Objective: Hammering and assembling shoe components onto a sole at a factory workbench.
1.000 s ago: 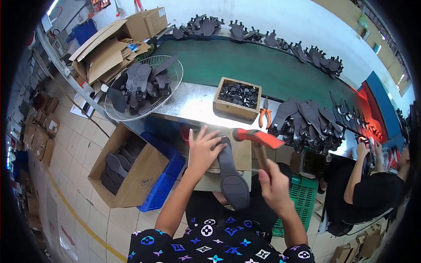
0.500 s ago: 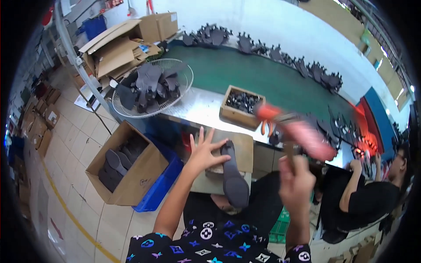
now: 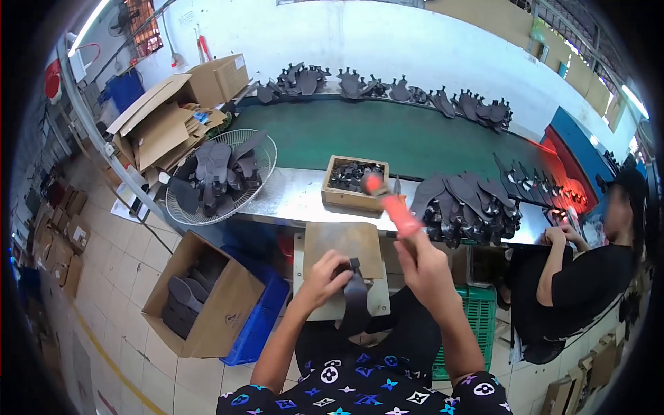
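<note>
My left hand is closed, its fingers and thumb at the heel end of a dark shoe sole. The sole is tilted on edge, its toe end toward my lap. Under its heel end lies a tan board on a pale block. My right hand grips a red-headed mallet, raised to the right of the sole; its handle is mostly hidden by my fingers.
Past the board, a wooden box of small dark parts stands on the metal bench edge. Dark soles are piled at its right, and a wire basket of soles at its left. A carton stands left; a co-worker sits right.
My left hand has gone from spread fingers beside the sole to gripping its heel end, and the sole has tipped on edge. The mallet has turned and moved left. The view has shifted.
</note>
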A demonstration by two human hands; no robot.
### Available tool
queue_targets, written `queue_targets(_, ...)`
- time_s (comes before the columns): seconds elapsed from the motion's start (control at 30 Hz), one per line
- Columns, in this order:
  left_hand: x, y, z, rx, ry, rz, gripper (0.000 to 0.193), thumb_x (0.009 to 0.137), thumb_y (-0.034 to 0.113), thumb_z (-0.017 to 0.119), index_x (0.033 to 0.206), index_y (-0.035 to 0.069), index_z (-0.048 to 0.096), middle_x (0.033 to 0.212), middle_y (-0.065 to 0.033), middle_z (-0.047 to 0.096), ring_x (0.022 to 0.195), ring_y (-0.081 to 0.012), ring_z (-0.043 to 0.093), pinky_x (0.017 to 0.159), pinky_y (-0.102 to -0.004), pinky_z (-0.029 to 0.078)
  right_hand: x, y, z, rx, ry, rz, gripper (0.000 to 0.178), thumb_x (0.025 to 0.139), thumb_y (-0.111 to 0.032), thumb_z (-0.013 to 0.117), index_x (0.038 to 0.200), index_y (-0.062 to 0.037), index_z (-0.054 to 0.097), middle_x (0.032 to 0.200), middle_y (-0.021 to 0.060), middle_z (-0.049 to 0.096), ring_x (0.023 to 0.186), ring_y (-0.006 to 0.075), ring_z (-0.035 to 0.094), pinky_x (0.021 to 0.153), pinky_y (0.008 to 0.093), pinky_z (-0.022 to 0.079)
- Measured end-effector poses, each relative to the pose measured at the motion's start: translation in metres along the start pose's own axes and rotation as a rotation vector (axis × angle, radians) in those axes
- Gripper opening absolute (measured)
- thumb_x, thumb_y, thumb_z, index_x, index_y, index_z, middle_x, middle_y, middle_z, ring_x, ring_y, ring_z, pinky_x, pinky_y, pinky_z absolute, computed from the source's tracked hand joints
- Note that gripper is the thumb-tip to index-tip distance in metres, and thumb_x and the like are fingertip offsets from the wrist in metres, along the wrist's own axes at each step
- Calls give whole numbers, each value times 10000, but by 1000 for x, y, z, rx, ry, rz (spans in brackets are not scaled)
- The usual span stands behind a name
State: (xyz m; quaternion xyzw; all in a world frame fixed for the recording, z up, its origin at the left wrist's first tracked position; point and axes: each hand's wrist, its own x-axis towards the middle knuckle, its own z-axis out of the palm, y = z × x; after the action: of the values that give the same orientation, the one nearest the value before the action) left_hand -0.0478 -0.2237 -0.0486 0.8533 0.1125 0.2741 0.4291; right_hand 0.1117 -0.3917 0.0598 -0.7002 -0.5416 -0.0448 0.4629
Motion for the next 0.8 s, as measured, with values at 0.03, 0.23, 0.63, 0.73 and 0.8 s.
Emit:
queue_targets(0.03,-9,17,-2,-99,-60,-83,224,913,190,618,1042,11,657,964,-156,608,928,-304,609,811,-381,478,-4,17,6,-92,-36,-35,242,946,-116,655,1144,-3,575,826,182,658,723,381,668,620,397,516)
queue_targets(0.23,-41,121,-17,-568,-263,-289,321,959,217,501,1034,-20,704,961,-103,595,928,-214,575,847,-310,432,-30,65,60,-362,-349,-145,347,862,-156,700,1175,-28,620,982,102,628,884,291,654,707,386,540)
queue_targets(0.63,-41,143,-14,-773,-572,-267,296,1003,170,522,1097,-52,692,1125,-164,700,1111,-269,640,985,-362,465,-44,9,0,1055,-528,-150,404,866,-316,772,1019,55,723,1035,172,704,937,331,660,843,423,527)
queue_targets(0.73,-37,139,-6,-980,-677,-197,277,1034,162,502,1123,-67,631,1026,-153,654,1007,-265,631,891,-345,472,-37,10,-21,1007,-646,-228,329,848,-228,780,990,63,719,998,168,696,900,318,655,800,411,528)
queue_targets(0.8,-32,136,0,-1058,-764,-191,276,1041,161,490,1116,-72,617,1017,-155,675,964,-278,647,865,-351,485,-24,8,-32,971,-736,-405,259,847,-106,738,1017,77,669,996,185,628,841,324,594,740,381,510)
